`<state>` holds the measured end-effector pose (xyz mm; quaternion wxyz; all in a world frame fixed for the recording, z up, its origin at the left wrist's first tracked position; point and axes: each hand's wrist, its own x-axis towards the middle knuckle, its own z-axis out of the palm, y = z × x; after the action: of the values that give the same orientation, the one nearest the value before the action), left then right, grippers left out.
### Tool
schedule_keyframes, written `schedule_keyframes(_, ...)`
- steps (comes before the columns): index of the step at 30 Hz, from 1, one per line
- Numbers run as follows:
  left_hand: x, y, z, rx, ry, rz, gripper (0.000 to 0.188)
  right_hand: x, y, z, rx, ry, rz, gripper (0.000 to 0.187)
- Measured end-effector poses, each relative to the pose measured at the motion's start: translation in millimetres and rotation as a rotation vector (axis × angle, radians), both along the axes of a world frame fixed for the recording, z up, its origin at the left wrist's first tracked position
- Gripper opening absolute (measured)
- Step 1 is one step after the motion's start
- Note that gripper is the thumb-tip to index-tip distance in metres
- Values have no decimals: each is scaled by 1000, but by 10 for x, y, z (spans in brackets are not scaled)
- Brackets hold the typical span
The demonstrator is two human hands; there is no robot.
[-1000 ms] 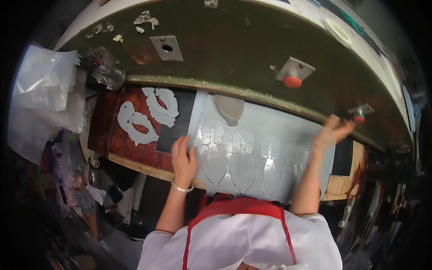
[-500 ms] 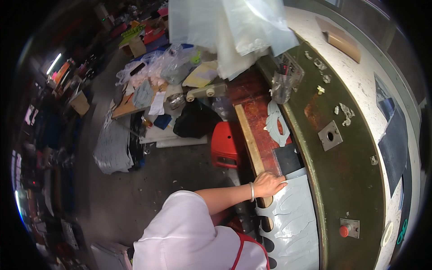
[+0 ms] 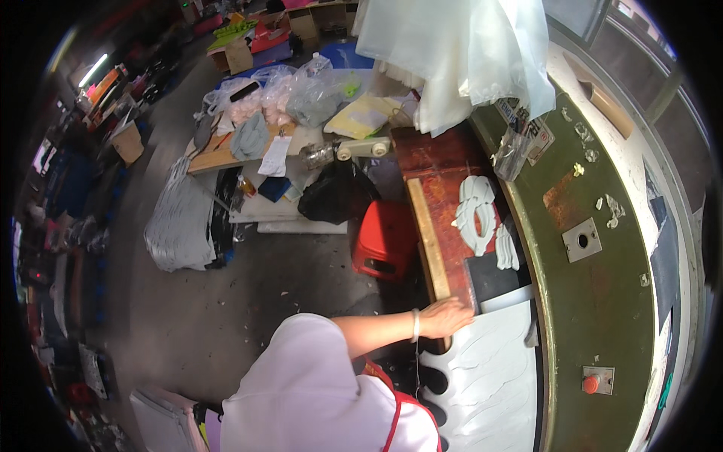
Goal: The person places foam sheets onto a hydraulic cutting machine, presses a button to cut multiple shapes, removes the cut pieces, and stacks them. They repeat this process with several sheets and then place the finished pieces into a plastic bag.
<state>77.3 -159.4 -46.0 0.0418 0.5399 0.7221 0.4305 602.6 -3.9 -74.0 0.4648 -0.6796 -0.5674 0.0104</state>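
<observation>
My left hand (image 3: 449, 317), with a pale bracelet at its wrist, rests at the far left corner of a light grey sheet (image 3: 493, 369). Its fingers are closed on that corner. The sheet has rounded cut-outs along its left side and curved lines across it. Just beyond lie a dark flat plate (image 3: 491, 276) and a strip of grey material (image 3: 506, 299). Farther off, grey cut pieces (image 3: 476, 215) are stacked on the reddish board (image 3: 437, 162). My right hand is out of view.
A green machine beam (image 3: 602, 301) with a red button (image 3: 591, 384) runs along the right. Clear plastic sheets (image 3: 467, 60) hang at the top. A red stool (image 3: 380, 237) stands left of the board, and a cluttered table (image 3: 215, 158) lies beyond.
The view has shifted, so the stool, board and beam sit differently in it. My left hand stays at the sheet's corner. More of the grey cut pieces shows now.
</observation>
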Motion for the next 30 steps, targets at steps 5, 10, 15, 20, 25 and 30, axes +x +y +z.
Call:
schedule_keyframes(5,-11,-432,-36,-111,-21,-21,30,-981,79,608,119,-18,96,32)
schedule_keyframes(10,122,-612,22,-387,94,132,27,-2942,-89,700,-453,339,792,60)
schedule_keyframes(15,241,-847,-117,-325,175,193,23,-3846,-414,355,-93,-36,749,76)
schedule_keyframes(20,342,-961,-272,-307,215,159,24,-3356,-279,605,-390,573,843,67)
schedule_keyframes(25,257,-912,-252,-318,193,121,23,-2893,-195,779,-309,397,759,72)
schedule_keyframes(30,247,-766,-216,-303,182,108,21,-3012,-137,305,-44,-64,590,76)
